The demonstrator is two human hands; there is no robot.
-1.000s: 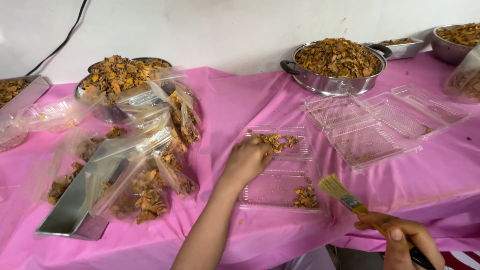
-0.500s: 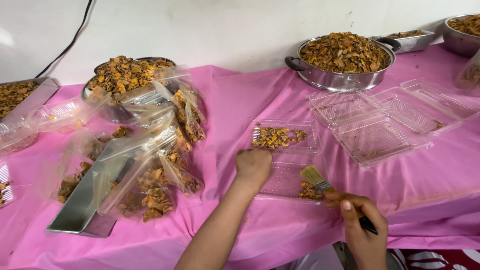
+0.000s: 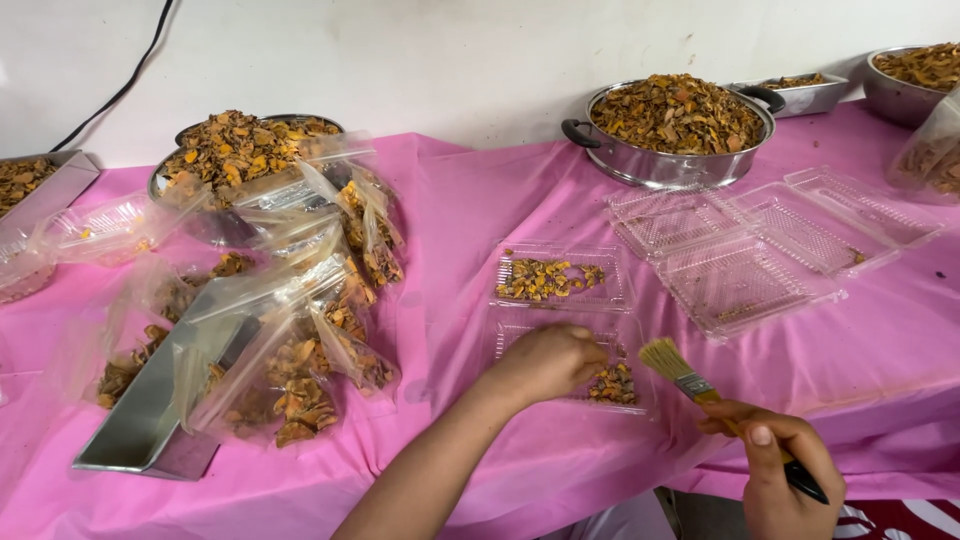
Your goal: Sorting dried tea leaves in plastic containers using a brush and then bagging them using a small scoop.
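Reaching into the near half of the open clear clamshell container (image 3: pixel 562 330), the left hand (image 3: pixel 545 362) has come back from the far half, where it lay a second ago, and now rests with fingers curled loosely over the small heap of dried orange-brown chips (image 3: pixel 612 383) at the tray's 5 o'clock corner; whether it actually pinches any chips cannot be told. The far half, at 12 o'clock from that hand, now lies uncovered and shows a spread layer of chips. The right hand (image 3: pixel 785 470) is clenched around the dark handle of a paintbrush (image 3: pixel 690 378), bristles pointing to 10 o'clock, just beside the heap but apart from it; half a second ago the bristles were closer over the tray. This suggests the work has shifted from the far compartment to gathering the remainder in the near one. At 9 o'clock from the container lie filled clear bags (image 3: pixel 300 370) over a metal scoop (image 3: pixel 150 420); at 1 o'clock stands a steel pan (image 3: pixel 660 165) heaped with chips, with empty clamshells (image 3: pixel 770 250) at 3 o'clock on the pink tablecloth (image 3: pixel 450 210).
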